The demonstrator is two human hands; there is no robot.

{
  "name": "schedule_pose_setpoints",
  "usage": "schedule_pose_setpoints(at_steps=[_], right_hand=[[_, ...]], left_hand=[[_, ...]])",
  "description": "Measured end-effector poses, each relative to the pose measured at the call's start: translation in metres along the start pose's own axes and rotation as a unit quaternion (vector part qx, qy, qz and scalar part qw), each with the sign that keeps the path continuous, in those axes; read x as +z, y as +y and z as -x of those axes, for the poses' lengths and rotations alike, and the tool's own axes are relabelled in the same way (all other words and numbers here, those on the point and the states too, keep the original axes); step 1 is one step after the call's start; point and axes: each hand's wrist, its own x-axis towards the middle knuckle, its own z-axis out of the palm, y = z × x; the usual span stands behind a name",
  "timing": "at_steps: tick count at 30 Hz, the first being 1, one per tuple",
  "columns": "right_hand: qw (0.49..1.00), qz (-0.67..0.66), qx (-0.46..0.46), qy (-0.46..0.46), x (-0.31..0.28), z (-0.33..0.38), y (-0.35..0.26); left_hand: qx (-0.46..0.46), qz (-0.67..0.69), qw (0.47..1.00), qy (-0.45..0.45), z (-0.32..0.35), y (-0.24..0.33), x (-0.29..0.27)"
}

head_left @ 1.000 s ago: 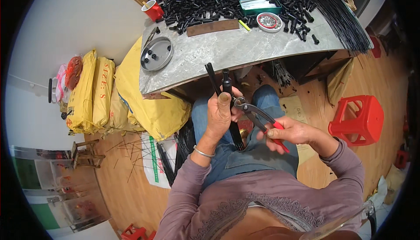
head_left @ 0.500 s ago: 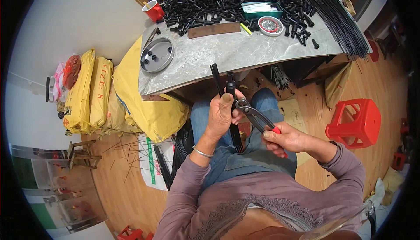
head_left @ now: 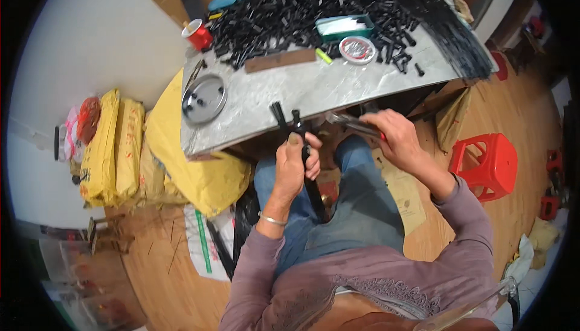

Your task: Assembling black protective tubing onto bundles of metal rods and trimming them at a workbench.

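My left hand (head_left: 294, 165) grips a bundle of long black sticks (head_left: 280, 113) that stand up in front of the grey table's edge (head_left: 254, 131) and run down past my knee. One stick carries a small black cap at its top. My right hand (head_left: 396, 134) holds red-handled pliers (head_left: 350, 124) by the table edge, jaws pointing left toward the sticks but apart from them. A large heap of short black tubes (head_left: 302, 5) covers the back of the table.
On the table lie a round metal tray (head_left: 204, 98), a red cup (head_left: 198, 34), a brown strip (head_left: 280, 60), a green box (head_left: 344, 26) and a round tin (head_left: 357, 49). Yellow sacks (head_left: 130, 150) stand at left, a red stool (head_left: 486, 165) at right.
My right hand with the pliers has moved away from the sticks, up and right to the table edge. My left hand has kept its grip on the sticks.
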Motion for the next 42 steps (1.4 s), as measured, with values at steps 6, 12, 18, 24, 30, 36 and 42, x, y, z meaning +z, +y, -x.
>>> schedule_pose_setpoints(at_steps=[6, 12, 18, 24, 30, 36, 42], right_hand=[[0.978, 0.107, 0.178, 0.031, 0.013, -0.094, 0.088], [0.962, 0.161, 0.194, -0.108, 0.025, -0.151, 0.119], [0.963, 0.191, 0.169, -0.092, 0.037, -0.160, 0.128], [0.950, 0.175, 0.231, -0.118, 0.019, -0.164, 0.134], [0.948, 0.190, 0.218, -0.137, 0.023, -0.161, 0.132], [0.949, 0.160, 0.238, -0.128, 0.016, -0.165, 0.132], [0.935, 0.192, 0.252, -0.159, 0.016, -0.161, 0.133]], left_hand=[[0.018, -0.041, 0.999, 0.027, -0.011, -0.005, 0.004], [0.022, -0.027, 0.999, 0.023, -0.023, -0.005, 0.000], [0.015, -0.016, 0.999, 0.037, -0.029, -0.006, -0.008], [0.022, -0.016, 0.999, 0.041, -0.031, -0.005, -0.008], [0.024, -0.015, 0.999, 0.037, -0.031, -0.006, -0.005], [0.025, -0.003, 0.999, 0.048, -0.024, -0.004, -0.004], [0.025, -0.020, 0.999, 0.035, -0.027, -0.006, -0.001]])
